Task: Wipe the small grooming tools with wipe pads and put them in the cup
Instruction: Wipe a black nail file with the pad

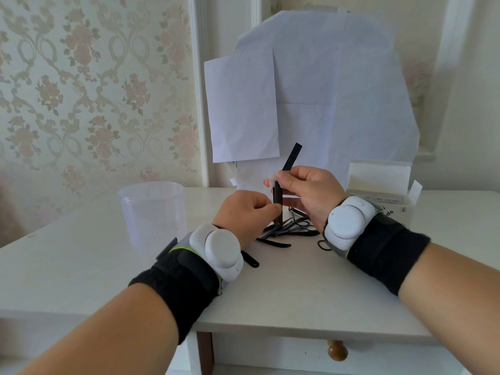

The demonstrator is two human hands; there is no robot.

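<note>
Both hands raised: left hand pinches the black tool low, right hand pinches a wipe pad round it.

Both forearms are bare up to wide black fabric wrist wraps, the left wrap edged in lime green, the right wrap plain black, and each carries a rounded white plastic device, left device and right device.

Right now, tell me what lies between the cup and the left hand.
In the head view, only bare white tabletop lies between the cup and the left hand.
</note>
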